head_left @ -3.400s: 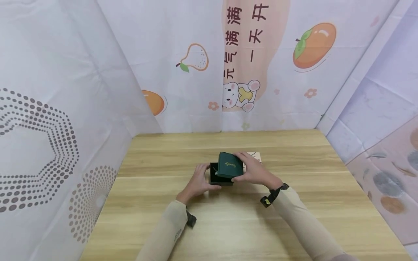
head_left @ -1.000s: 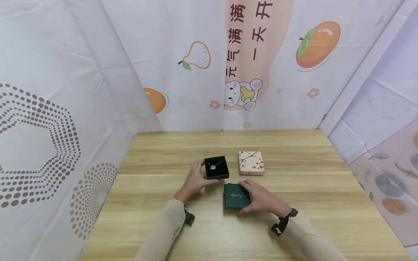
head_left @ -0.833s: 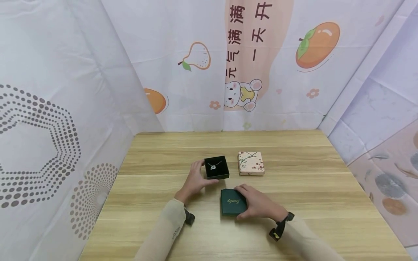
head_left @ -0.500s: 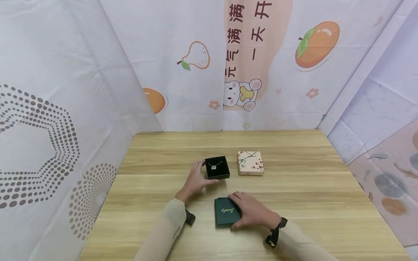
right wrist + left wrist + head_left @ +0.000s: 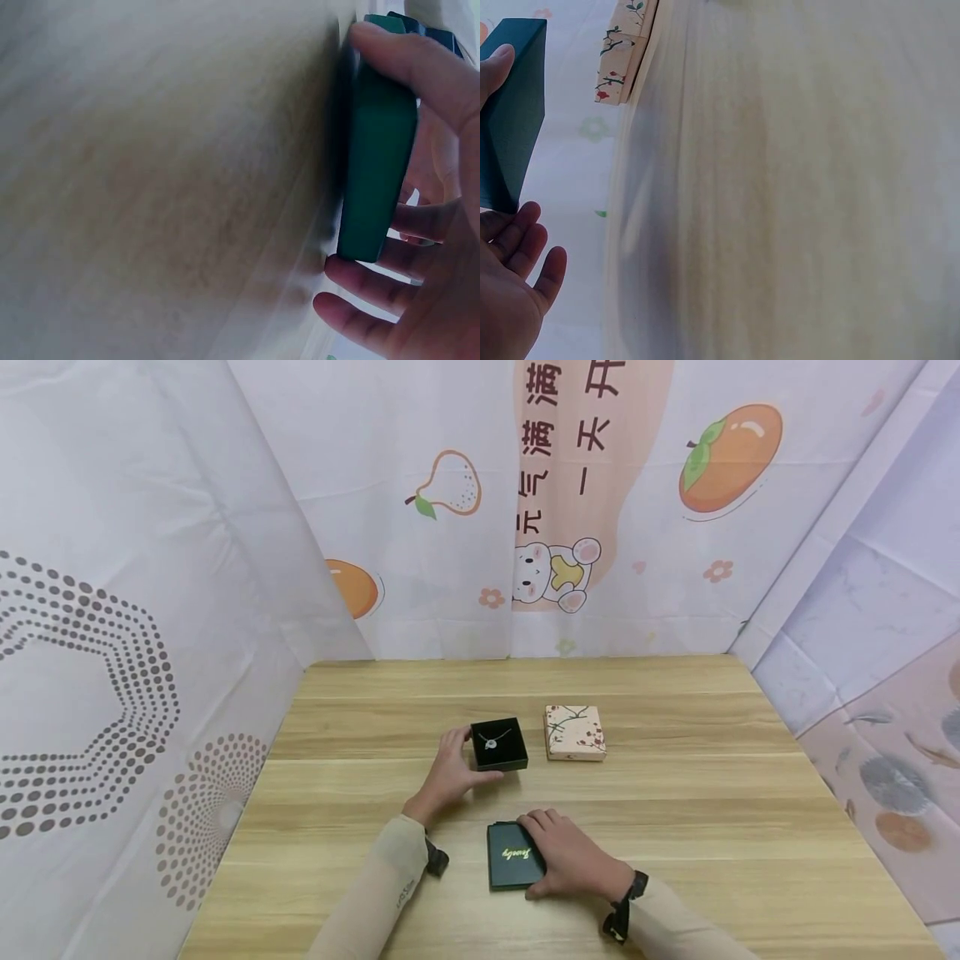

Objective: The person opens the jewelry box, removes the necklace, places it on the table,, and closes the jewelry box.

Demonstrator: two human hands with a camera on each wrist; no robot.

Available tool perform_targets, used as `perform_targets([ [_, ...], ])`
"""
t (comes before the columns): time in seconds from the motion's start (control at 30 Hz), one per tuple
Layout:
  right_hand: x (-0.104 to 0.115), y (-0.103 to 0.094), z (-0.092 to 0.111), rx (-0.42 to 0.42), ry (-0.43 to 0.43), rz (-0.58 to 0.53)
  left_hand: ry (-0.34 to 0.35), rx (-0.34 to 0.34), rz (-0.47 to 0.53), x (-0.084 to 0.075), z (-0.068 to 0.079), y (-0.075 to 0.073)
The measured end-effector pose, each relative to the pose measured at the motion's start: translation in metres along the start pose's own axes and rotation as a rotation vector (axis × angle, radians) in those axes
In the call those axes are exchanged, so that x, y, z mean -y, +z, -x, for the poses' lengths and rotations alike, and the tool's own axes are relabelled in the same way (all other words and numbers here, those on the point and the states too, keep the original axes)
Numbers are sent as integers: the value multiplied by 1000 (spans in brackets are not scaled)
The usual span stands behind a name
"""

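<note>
My left hand [image 5: 448, 775] grips the near-left corner of a small dark green jewelry box base [image 5: 513, 767]. Its black lining holds a silver necklace [image 5: 491, 743] with a round pendant. In the left wrist view the box's green side [image 5: 521, 105] sits between thumb and fingers. Nearer to me, my right hand [image 5: 572, 857] holds the green box lid [image 5: 513, 864], gold lettering facing up, by its right side. The right wrist view shows the lid's side wall [image 5: 377, 157] pinched between thumb and fingers, at or just above the table surface.
A flat cream box [image 5: 575, 735] with a branch and blossom print lies right of the jewelry box base. The wooden table [image 5: 675, 760] extends around both hands. Printed white curtains [image 5: 442, 577] stand behind and at both sides.
The right hand has lifted the lid off the base, then carried it toward me and slightly left, lower over the table. In the last second the left hand and the base have stayed nearly still.
</note>
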State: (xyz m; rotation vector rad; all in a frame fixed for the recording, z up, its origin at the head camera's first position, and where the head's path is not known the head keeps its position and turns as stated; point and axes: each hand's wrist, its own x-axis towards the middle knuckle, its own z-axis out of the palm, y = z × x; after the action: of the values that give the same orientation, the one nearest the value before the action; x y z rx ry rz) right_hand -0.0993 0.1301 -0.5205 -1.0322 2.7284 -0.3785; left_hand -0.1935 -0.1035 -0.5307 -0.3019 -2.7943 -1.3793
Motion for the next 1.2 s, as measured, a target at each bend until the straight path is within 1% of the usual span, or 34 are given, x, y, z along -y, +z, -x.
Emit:
perform_targets([
  [0.17,1,2,1,8,0,8,-8,5,-4,1,1,1],
  [0.33,0,-1,4,37,6,-69,-2,-2,-8,2,2,1],
  [0.47,-3,-2,4,44,16,-132,5,-9,-4,4,2,1],
  [0.73,-12,-5,2,17,18,-222,14,-14,6,4,1,-1],
  [0.9,-12,-10,0,6,18,-229,20,-9,6,3,3,-2],
  [1.2,-19,-16,-3,-47,44,-267,19,7,6,2,2,-1],
])
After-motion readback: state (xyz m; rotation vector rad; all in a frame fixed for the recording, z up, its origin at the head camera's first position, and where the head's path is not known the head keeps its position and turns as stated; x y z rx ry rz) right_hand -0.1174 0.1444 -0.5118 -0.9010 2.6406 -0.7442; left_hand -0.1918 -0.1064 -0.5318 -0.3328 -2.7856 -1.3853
